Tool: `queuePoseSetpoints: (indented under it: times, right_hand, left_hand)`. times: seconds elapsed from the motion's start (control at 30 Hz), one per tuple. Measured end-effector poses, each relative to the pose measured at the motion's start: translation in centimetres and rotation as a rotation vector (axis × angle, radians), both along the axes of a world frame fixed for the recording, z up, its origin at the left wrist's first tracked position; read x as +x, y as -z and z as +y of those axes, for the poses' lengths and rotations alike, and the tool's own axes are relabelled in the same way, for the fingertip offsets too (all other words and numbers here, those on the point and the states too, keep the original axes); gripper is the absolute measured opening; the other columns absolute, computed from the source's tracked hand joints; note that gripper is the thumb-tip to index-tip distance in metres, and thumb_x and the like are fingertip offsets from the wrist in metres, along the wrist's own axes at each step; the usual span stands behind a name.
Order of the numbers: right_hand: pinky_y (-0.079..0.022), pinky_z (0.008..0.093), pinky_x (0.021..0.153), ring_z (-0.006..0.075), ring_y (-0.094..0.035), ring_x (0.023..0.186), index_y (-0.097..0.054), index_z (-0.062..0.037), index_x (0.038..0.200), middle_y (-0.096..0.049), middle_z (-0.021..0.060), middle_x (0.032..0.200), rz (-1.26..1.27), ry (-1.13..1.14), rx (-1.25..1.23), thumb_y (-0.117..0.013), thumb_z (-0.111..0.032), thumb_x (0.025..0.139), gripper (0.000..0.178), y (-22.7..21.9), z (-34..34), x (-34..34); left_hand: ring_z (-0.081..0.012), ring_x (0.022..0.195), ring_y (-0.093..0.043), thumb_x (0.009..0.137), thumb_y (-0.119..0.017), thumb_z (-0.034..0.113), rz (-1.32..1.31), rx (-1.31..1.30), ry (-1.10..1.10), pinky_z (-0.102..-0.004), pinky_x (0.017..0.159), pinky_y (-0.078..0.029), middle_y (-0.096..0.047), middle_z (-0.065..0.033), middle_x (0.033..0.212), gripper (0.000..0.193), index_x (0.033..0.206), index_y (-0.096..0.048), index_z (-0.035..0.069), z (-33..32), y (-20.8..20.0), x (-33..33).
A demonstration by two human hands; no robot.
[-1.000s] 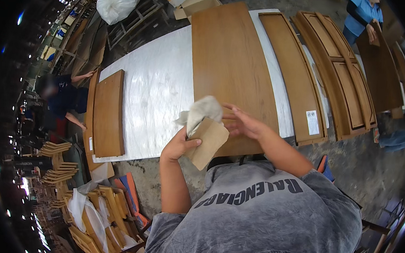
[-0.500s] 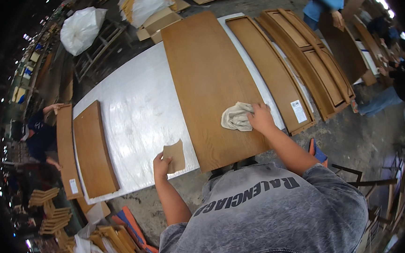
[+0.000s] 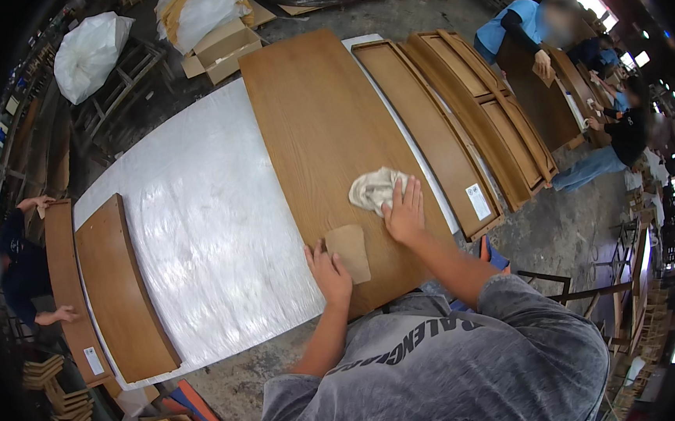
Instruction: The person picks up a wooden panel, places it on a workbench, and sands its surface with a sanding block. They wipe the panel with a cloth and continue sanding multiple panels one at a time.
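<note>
A wide brown wooden panel (image 3: pixel 305 106) lies across a plastic-covered work surface (image 3: pixel 197 201). My right hand (image 3: pixel 405 215) rests on the panel's near part, its thumb and fingers at the right edge of a crumpled off-white rag (image 3: pixel 374 188). At the panel's left edge, my left hand (image 3: pixel 328 275) has a torn piece of tan sandpaper (image 3: pixel 350 250) at its thumb and fingers. The sandpaper is over the panel, just left of and nearer than the rag. The undersides of both hands are hidden.
Framed wooden panels (image 3: pixel 437 131) lie to the right, and a smaller brown board (image 3: pixel 124 289) lies at the left. A person (image 3: pixel 25 259) holds a narrow board (image 3: pixel 73 294) at the far left. More people work at the upper right. A cardboard box (image 3: pixel 223 50) sits behind.
My left hand has brought the sandpaper from over the plastic rightward onto the panel. My right hand now lies flatter on the rag. The whole view has shifted slightly.
</note>
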State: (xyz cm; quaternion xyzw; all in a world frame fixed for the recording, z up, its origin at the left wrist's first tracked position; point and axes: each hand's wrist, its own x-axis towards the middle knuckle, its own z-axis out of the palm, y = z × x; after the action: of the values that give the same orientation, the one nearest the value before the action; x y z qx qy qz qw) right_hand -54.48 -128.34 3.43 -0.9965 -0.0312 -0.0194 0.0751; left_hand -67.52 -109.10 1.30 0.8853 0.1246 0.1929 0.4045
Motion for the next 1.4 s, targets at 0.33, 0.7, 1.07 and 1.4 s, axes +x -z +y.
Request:
queuePoseSetpoints:
  times: [0.33, 0.7, 1.07, 1.4]
  right_hand:
    - [-0.003, 0.0603, 0.126, 0.0395, 0.003, 0.160, -0.007, -0.0117, 0.167, 0.003, 0.0217, 0.173, 0.190, 0.072, 0.028, -0.032, -0.053, 0.107, 0.077, -2.0, 5.4, 28.4]
    - [-0.019, 0.0551, 0.126, 0.0457, -0.017, 0.156, -0.029, -0.0030, 0.161, -0.018, 0.0278, 0.168, 0.010, -0.299, 0.039, -0.051, -0.032, 0.103, 0.068, 0.6, -3.1, 14.8]
    - [-0.006, 0.0588, 0.126, 0.0533, -0.007, 0.155, -0.025, 0.0089, 0.157, -0.011, 0.0381, 0.165, 0.093, -0.194, 0.256, -0.062, -0.045, 0.096, 0.090, -0.6, -0.2, 6.8]
    - [-0.006, 0.0515, 0.128, 0.0437, -0.011, 0.158, -0.028, -0.0073, 0.163, -0.016, 0.0284, 0.169, -0.230, -0.178, 0.117, -0.047, -0.069, 0.095, 0.094, 2.5, 15.8, 50.3]
  left_hand:
    - [-0.0461, 0.147, -0.038, 0.100, -0.054, 0.011, 0.143, 0.175, -0.040, -0.0622, 0.121, -0.026, -0.052, -0.0250, 0.148, 0.013, 0.101, -0.057, -0.001, -1.2, 0.2, 0.4]
    - [-0.0476, 0.146, -0.038, 0.099, -0.056, 0.014, 0.161, 0.184, -0.051, -0.0641, 0.119, -0.027, -0.051, -0.0266, 0.146, 0.016, 0.099, -0.059, -0.002, -0.9, 0.3, 0.3]
    - [-0.0460, 0.148, -0.036, 0.097, -0.056, 0.011, 0.152, 0.131, 0.124, -0.0637, 0.121, -0.021, -0.048, -0.0259, 0.152, 0.015, 0.105, -0.058, -0.002, -0.7, 0.2, 9.2]
    - [-0.0471, 0.145, -0.040, 0.096, -0.055, 0.012, 0.311, 0.235, 0.093, -0.0651, 0.118, -0.026, -0.050, -0.0254, 0.150, 0.025, 0.116, -0.054, -0.002, -0.7, 0.7, 8.1]
